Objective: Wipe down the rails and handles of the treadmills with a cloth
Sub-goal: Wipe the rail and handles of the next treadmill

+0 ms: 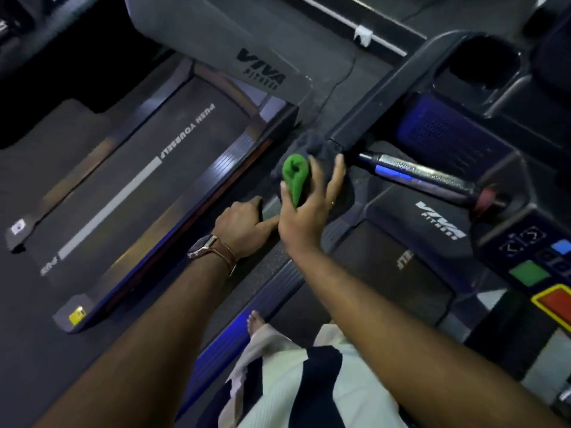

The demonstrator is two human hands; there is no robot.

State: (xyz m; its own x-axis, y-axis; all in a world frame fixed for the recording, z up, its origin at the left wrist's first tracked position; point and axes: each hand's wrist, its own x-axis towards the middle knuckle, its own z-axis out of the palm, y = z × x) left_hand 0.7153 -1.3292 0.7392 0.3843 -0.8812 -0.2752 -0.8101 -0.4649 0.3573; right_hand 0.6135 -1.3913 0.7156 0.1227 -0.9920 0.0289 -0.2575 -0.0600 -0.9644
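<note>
Two hands work at the end of the near treadmill's side rail (375, 97), where the dark rail meets the shiny metal handle (426, 177). The right hand (309, 208) lies over a dark cloth (312, 149) bunched around that joint, its fingers fairly straight and spread so the fabric is pressed against the rail end; this looks like the wiping contact itself. A second, green cloth (296, 177), rolled into a tube, sits tucked between the thumb and palm of the same hand, probably kept there in reserve. The right arm reaches forward and slightly left from the lower right, wrist nearly flat. The left hand (247, 223), with a watch (202, 247) on its wrist, hangs just beside and below the right, fingers curled under; whether it grips anything I cannot tell, as its fingertips are hidden. Its place suggests steadying. Beyond, a neighbouring treadmill (148, 180) runs alongside, well apart from both hands.
</note>
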